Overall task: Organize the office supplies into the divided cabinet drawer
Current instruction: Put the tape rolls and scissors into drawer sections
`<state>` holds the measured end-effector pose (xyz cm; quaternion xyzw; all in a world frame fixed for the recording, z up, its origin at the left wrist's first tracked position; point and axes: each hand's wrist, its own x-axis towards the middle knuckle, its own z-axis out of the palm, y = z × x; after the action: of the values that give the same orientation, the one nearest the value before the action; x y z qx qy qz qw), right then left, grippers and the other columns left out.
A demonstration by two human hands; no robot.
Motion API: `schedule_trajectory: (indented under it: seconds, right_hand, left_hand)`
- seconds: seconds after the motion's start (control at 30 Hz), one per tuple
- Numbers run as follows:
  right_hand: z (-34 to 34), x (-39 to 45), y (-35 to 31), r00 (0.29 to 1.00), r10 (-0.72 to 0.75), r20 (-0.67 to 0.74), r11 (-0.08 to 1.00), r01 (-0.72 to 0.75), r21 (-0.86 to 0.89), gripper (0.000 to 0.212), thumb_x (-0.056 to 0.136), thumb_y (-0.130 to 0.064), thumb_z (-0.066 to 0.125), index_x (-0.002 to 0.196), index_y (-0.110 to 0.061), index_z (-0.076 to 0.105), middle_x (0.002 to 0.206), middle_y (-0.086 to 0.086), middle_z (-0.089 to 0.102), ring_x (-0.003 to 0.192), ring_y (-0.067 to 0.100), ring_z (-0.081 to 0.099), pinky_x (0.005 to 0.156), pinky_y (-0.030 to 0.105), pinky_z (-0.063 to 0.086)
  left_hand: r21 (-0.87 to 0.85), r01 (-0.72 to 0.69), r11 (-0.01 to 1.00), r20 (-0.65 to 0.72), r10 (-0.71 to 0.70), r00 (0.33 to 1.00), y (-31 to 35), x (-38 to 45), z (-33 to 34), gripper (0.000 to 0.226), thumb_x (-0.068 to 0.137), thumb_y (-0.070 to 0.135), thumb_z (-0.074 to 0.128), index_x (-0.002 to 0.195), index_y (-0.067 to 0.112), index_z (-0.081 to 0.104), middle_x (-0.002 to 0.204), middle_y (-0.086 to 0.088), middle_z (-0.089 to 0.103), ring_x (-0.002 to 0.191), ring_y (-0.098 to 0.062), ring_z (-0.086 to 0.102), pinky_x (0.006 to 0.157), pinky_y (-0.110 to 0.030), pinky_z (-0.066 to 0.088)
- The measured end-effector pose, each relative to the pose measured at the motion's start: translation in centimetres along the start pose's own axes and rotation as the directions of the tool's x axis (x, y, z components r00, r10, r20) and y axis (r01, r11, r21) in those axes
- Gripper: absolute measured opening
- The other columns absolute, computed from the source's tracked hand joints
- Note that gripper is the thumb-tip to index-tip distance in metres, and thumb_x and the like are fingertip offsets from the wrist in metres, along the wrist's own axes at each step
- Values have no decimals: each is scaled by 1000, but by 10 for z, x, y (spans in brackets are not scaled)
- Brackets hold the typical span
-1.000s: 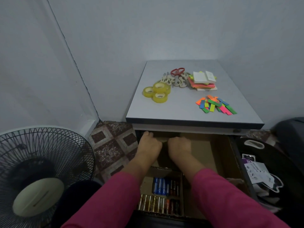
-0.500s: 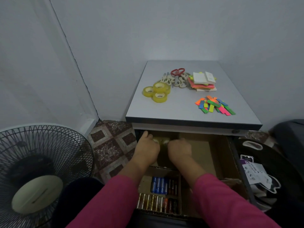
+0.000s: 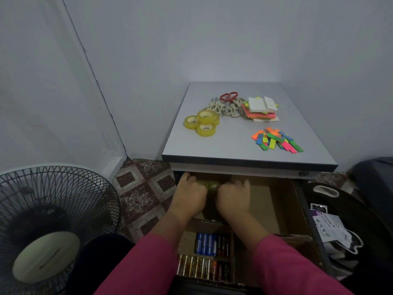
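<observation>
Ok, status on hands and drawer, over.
Both hands, left and right, on yellowish tape at drawer back. Batteries filed. Nothing blocking.

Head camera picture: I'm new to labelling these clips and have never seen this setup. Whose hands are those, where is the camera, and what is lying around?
There is no machine here. A person in pink sleeves wears a wide-angle camera on the head, so you look down past their own arms.

The left hand and right hand reach into the back of an open cardboard-divided cabinet drawer. Something yellowish shows between them, probably tape; the grip is hidden.

Nearer the camera, rows of blue, black and gold batteries fill two compartments.

On the grey cabinet top lie three yellow tape rolls, red-handled scissors among cream-handled ones, a stack of sticky notes and loose bright paper strips.
</observation>
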<state>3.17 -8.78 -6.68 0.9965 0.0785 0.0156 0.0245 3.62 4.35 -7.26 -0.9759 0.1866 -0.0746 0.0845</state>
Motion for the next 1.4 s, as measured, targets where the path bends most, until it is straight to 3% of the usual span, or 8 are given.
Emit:
schedule_trajectory:
  seconds: [0.13, 0.27, 0.33, 0.47, 0.6, 0.83, 1.1, 1.4]
  right_hand:
    - [6, -12, 3, 906, 18, -423, 985, 56, 163, 11, 79, -27, 67, 87, -21, 73, 87, 1, 67, 90, 25, 61, 86, 45, 44]
    - [-14, -11, 7, 666, -45, -745, 915, 327, 237, 24, 87, -28, 53, 100, -17, 70, 93, 3, 63, 91, 21, 56, 80, 35, 43]
    - [-34, 1, 8, 620, -34, -784, 903, 355, 241, 24, 88, -24, 55, 106, -14, 68, 100, 5, 62, 97, 21, 55, 83, 34, 42]
    - [-72, 38, 6, 829, 18, -558, 902, 227, 367, 41, 92, -23, 55, 132, -18, 52, 121, 8, 56, 106, 23, 54, 85, 37, 48]
    - [-82, 71, 7, 939, 35, -343, 931, 93, 352, 49, 96, -34, 45, 144, -27, 34, 122, 10, 52, 105, 29, 52, 84, 43, 48]
    - [-77, 81, 10, 929, 6, -370, 954, 106, 281, 38, 97, -42, 39, 133, -30, 47, 114, 7, 52, 94, 28, 53, 75, 38, 48]
    - [-75, 79, 9, 903, 52, -426, 939, 101, 329, 37, 91, -50, 45, 117, -24, 54, 105, 5, 56, 89, 24, 54, 70, 35, 48]
    - [-77, 66, 16, 918, 68, -391, 851, 151, 504, 31, 88, -41, 56, 111, -20, 56, 101, 4, 53, 92, 20, 50, 70, 32, 46]
  left_hand:
    - [-251, -32, 968, -362, -63, 930, -3, -6, 0, 20, 80, 18, 48, 64, 15, 61, 66, -2, 61, 66, -19, 55, 64, -32, 45]
    - [-312, -102, 944, -654, -136, 744, -6, -4, -20, 14, 85, 11, 52, 78, 8, 63, 75, -6, 58, 70, -22, 49, 60, -35, 43]
    - [-381, -70, 922, -696, -236, 679, -11, 3, -41, 17, 88, 11, 48, 88, 5, 64, 82, -8, 59, 76, -23, 50, 62, -34, 44]
    - [-628, 230, 743, -398, -561, 726, -32, 35, -79, 31, 96, 14, 42, 126, 12, 52, 113, -9, 55, 103, -23, 49, 78, -37, 46]
    - [-541, 329, 774, -146, -472, 869, -50, 64, -89, 51, 96, 9, 37, 144, 26, 32, 121, -14, 44, 99, -30, 51, 80, -41, 46]
    - [-462, 297, 835, -110, -387, 916, -54, 87, -84, 43, 102, 27, 30, 142, 40, 33, 128, -9, 41, 108, -30, 50, 85, -38, 42]
    - [-465, 243, 852, -284, -403, 870, -53, 88, -78, 20, 101, 28, 39, 119, 21, 46, 105, -8, 48, 81, -25, 52, 58, -33, 37]
    - [-626, 151, 765, -327, -433, 840, -45, 60, -80, 23, 100, 28, 45, 117, 15, 51, 108, -9, 49, 83, -24, 55, 70, -40, 51]
